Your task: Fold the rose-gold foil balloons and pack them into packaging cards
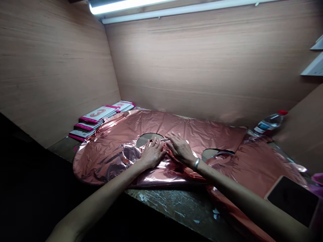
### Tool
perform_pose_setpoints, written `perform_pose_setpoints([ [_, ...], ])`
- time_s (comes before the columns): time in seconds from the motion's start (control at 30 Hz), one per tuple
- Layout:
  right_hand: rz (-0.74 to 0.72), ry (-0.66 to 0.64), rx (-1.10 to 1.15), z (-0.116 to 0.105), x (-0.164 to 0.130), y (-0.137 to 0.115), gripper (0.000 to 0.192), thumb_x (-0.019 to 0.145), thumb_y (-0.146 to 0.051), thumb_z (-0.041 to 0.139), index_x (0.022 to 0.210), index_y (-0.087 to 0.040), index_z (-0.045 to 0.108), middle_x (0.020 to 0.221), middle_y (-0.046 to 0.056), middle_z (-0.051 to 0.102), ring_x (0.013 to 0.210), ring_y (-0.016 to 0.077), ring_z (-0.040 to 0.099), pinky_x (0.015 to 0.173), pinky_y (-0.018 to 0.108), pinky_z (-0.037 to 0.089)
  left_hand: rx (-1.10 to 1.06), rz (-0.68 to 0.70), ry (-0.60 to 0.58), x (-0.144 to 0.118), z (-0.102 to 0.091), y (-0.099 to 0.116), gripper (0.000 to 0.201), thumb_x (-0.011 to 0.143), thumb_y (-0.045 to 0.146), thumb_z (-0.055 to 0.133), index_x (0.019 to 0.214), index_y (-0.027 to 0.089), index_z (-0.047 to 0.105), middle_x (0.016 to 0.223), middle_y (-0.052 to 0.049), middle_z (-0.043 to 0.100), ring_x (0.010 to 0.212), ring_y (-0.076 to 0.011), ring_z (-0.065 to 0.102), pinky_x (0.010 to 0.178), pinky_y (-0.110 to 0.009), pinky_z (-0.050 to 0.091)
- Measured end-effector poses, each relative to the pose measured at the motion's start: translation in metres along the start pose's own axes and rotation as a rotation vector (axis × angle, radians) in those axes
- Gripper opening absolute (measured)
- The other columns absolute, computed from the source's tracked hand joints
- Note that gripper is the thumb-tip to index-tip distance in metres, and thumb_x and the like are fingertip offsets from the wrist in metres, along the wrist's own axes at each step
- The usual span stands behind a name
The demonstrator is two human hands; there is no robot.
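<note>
A flat, wrinkled rose-gold foil balloon [161, 121] with rounded edges covers most of the table in front of me. My left hand [152, 153] lies on its middle, palm down with fingers stretched out, just at the lower edge of an oval opening. Beside it, my right hand [180, 148] rests palm down on the foil, fingers extended and a silver bracelet at the wrist. Neither hand grips anything. To the right of my right hand is a second opening [210, 154] in the foil. More rose-gold foil [259, 164] spreads out at the right.
Printed flat packages [97, 114] are stacked at the back left. A plastic bottle [270, 122] with a red cap leans at the back right. Near my right forearm lies a dark phone-like slab [292, 200]. Small scraps dot the worn table edge [174, 205]. Wooden panels [202, 64] enclose the table.
</note>
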State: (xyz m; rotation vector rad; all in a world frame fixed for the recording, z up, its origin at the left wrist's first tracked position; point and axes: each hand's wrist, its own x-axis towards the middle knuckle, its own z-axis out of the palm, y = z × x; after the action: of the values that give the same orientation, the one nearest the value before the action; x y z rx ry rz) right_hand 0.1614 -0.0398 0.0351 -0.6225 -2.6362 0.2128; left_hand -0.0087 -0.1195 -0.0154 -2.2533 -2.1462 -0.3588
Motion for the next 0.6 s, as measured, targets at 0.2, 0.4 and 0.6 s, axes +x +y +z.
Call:
perform_pose_setpoints([
  [0.2, 0.042, -0.377, -0.072, 0.023, 0.015, 0.019, 0.059, 0.101, -0.049, 0.030, 0.153, -0.022, 0.032, 0.158, 0.013, 0.031, 0.146, 0.0331, 0.027, 0.116, 0.057, 0.019, 0.033, -0.032, -0.030, -0.003, -0.005, 0.002, 0.054, 0.100, 0.036, 0.033, 0.149, 0.013, 0.037, 0.156, -0.017, 0.033, 0.148, -0.0333, 0.020, 0.118, -0.060, 0.014],
  [0.4, 0.056, -0.317, -0.101, 0.042, 0.001, 0.041, 0.059, 0.101, -0.053, 0.027, 0.153, -0.026, 0.033, 0.159, 0.012, 0.028, 0.148, 0.0305, 0.023, 0.117, 0.056, 0.017, 0.003, -0.069, -0.077, 0.002, -0.002, -0.001, 0.062, 0.100, 0.043, 0.029, 0.151, 0.008, 0.032, 0.159, -0.019, 0.024, 0.149, -0.0333, 0.016, 0.119, -0.059, 0.012],
  [0.6, 0.075, -0.267, -0.154, 0.038, 0.000, 0.039, 0.059, 0.101, -0.052, 0.028, 0.151, -0.021, 0.036, 0.158, 0.015, 0.030, 0.147, 0.0332, 0.024, 0.116, 0.059, 0.018, -0.020, -0.035, -0.093, 0.009, 0.000, -0.004, 0.062, 0.100, 0.046, 0.027, 0.151, 0.012, 0.032, 0.159, -0.017, 0.026, 0.149, -0.0330, 0.017, 0.118, -0.059, 0.011],
])
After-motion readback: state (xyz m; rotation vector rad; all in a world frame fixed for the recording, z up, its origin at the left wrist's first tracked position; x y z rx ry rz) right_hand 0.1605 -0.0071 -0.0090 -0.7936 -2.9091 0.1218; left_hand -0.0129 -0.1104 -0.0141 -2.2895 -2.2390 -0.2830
